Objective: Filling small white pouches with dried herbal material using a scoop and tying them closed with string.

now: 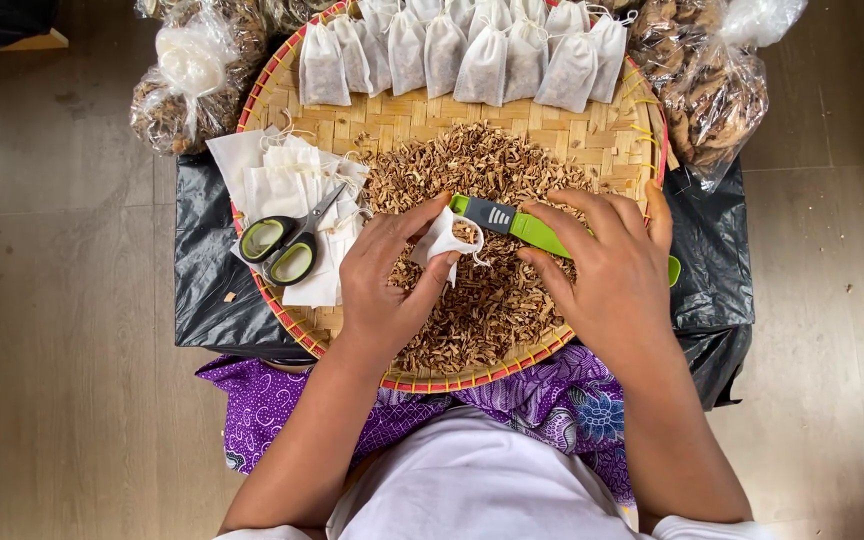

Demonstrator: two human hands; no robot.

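Holding one small white pouch [442, 240] open by its rim, the left hand [387, 280] pinches it over the heap of dried chips [482, 300]. Just right of it, the right hand [607, 265] closes around one green scoop [517, 225]. Left of the left hand lies one pair of scissors [287, 245] on empty pouches [277, 185] (stacked, uncountable). Beyond both hands, nine filled pouches [482, 55] line the woven tray [412, 115].

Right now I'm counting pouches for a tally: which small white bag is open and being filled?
The small white bag pinched in the left hand, mouth open. The filled bags stand tied along the tray's far rim; the empty bags lie flat under the scissors.
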